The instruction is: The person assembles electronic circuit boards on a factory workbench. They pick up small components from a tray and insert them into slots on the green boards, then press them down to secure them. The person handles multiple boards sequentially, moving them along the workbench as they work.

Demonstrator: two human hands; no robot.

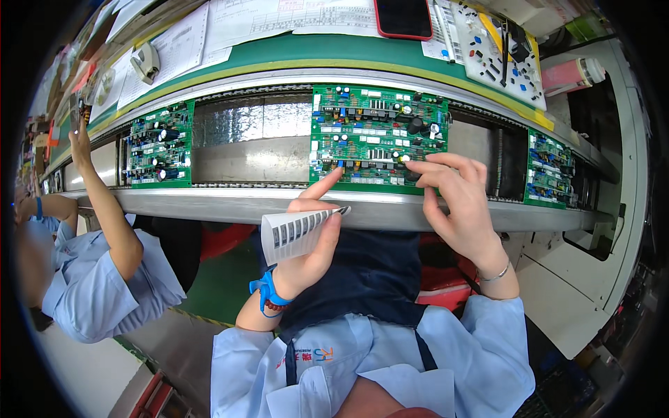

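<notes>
A green circuit board (pixel 380 139) full of small components lies on the rail conveyor in front of me. My left hand (pixel 313 240) pinches a curled white backing sheet (pixel 282 252) with a row of dark rectangular labels between thumb and fingers. Its index finger stretches out to the near left part of the board. My right hand (pixel 456 195) is over the near right edge of the same board, its fingertips at a yellow-topped part and a black round component. Thumb and index finger stand apart, and I see nothing held between them.
More circuit boards lie on the conveyor at left (pixel 162 146) and right (pixel 550 167). Beyond the rail are papers (pixel 258 19), a red-edged phone (pixel 403 17) and a white tray of loose components (pixel 481 59). A co-worker's arm (pixel 104 188) reaches over the line at left.
</notes>
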